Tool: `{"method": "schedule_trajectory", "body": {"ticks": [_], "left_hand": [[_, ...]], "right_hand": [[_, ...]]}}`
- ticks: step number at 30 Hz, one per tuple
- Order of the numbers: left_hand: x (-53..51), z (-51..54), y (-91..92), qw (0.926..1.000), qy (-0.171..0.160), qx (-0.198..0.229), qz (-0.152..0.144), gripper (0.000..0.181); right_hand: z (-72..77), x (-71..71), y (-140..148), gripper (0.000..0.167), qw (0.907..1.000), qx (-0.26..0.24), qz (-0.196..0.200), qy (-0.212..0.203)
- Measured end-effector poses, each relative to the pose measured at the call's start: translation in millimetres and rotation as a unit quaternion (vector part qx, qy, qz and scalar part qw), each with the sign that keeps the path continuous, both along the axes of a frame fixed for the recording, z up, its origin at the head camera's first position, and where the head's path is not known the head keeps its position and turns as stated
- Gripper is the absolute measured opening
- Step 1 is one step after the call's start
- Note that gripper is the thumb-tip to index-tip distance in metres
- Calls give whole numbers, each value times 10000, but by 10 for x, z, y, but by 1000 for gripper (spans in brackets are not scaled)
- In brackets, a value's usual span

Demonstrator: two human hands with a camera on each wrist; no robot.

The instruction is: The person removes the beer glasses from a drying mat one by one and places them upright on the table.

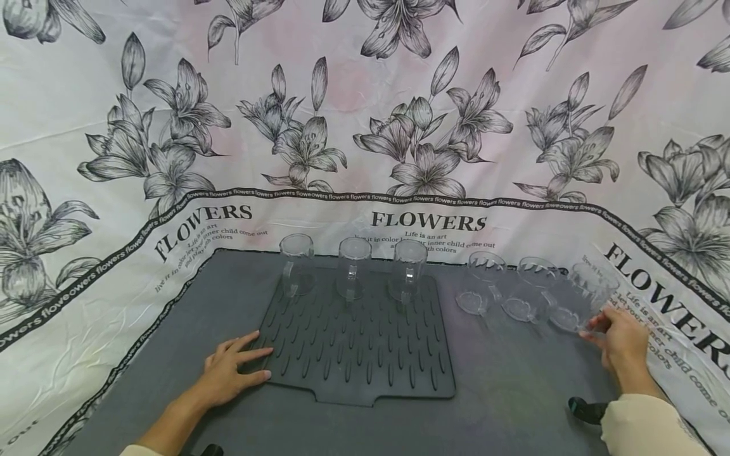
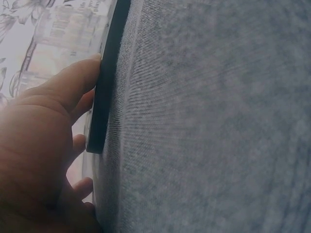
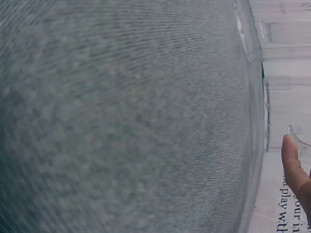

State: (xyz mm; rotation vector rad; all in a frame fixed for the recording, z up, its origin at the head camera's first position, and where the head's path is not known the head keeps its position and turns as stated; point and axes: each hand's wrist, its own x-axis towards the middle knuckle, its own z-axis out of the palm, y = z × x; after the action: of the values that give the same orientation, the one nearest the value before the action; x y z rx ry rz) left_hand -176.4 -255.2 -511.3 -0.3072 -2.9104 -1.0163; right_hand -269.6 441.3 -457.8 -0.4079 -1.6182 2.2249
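A dark ribbed drying mat (image 1: 353, 354) lies on the grey table. My left hand (image 1: 230, 370) has its fingers spread over the mat's left edge; in the left wrist view the thumb (image 2: 73, 82) touches the mat's side (image 2: 103, 107). Three clear glass mugs stand along the mat's far side: left (image 1: 298, 266), middle (image 1: 355, 269) and right (image 1: 408, 271). Three similar mugs stand in a row on the table to the right. Beside the rightmost mug (image 1: 582, 297) is my right hand (image 1: 624, 342), fingers apart at its handle side. A fingertip (image 3: 290, 150) is by that mug's handle in the right wrist view.
The other two mugs on the table, one nearer the mat (image 1: 479, 285) and one between (image 1: 527, 291), stand close together. A flower-printed cloth (image 1: 353, 158) rises behind and at both sides of the grey table surface (image 1: 507, 392).
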Motion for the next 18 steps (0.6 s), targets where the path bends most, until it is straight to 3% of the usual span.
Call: {"method": "schedule_trajectory", "body": {"ticks": [18], "left_hand": [[-13, -54, -24, 10000, -4, 70, -27, 53]], "right_hand": [[-91, 37, 55, 34, 9992, 88, 304, -243]]}}
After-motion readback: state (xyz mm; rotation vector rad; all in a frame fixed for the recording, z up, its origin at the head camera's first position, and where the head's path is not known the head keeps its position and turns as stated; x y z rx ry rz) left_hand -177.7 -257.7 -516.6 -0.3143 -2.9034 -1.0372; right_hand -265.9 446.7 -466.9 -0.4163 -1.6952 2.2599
